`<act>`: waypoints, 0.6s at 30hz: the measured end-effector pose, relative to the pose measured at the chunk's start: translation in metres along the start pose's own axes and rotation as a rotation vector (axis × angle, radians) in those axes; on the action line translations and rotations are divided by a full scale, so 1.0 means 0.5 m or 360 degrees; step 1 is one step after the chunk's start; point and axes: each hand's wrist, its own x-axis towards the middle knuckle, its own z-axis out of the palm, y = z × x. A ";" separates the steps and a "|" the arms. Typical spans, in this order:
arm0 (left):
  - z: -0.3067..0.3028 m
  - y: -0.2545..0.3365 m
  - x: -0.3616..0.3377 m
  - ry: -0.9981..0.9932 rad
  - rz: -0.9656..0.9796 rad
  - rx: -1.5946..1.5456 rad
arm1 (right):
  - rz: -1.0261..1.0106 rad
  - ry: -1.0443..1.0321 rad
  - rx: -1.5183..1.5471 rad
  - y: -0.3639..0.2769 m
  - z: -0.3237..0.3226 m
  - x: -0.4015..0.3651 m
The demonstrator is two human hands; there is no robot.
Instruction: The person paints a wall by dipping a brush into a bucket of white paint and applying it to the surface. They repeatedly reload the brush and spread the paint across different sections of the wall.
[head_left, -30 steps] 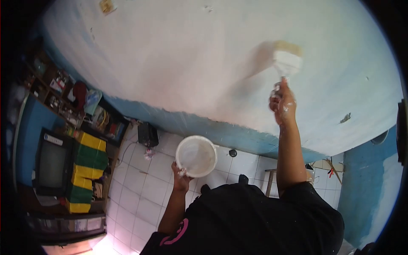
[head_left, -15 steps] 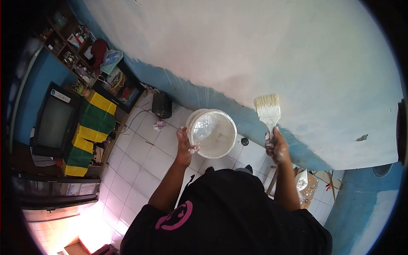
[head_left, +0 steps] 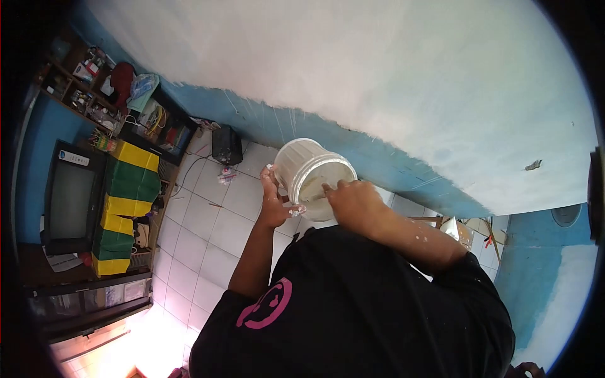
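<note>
White plastic bucket (head_left: 293, 160) tilted in your left hand (head_left: 273, 205), fingers spread wide against its side. Your right hand (head_left: 359, 205) now at its mouth, fingers curled, can't tell around what, so no strokes landing on pale wall (head_left: 353, 63) rn.

From my end I see a floor (head_left: 225, 234) of white square tiles with darker joints. A black box (head_left: 227, 145) sits on it, near a crumpled pink-and-white scrap (head_left: 227, 176). At the left, I make out a dark wooden cabinet (head_left: 36, 263) carrying a television (head_left: 72, 196) and, beside that, a yellow-and-green striped cloth (head_left: 131, 181) draped over it, partly hanging in folds.
</note>
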 end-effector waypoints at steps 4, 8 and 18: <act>0.023 0.013 -0.004 -0.0008 0.0095 -0.0039 | -0.0096 -0.0109 -0.0040 -0.003 0.031 0.054; 0.016 -0.018 -0.018 0.0053 0.0011 0.0409 | -0.0128 0.0146 -0.0033 0.005 0.152 0.113; 0.048 -0.003 0.001 0.0188 -0.0111 0.0107 | -0.0064 -0.0053 0.0006 0.006 0.098 0.085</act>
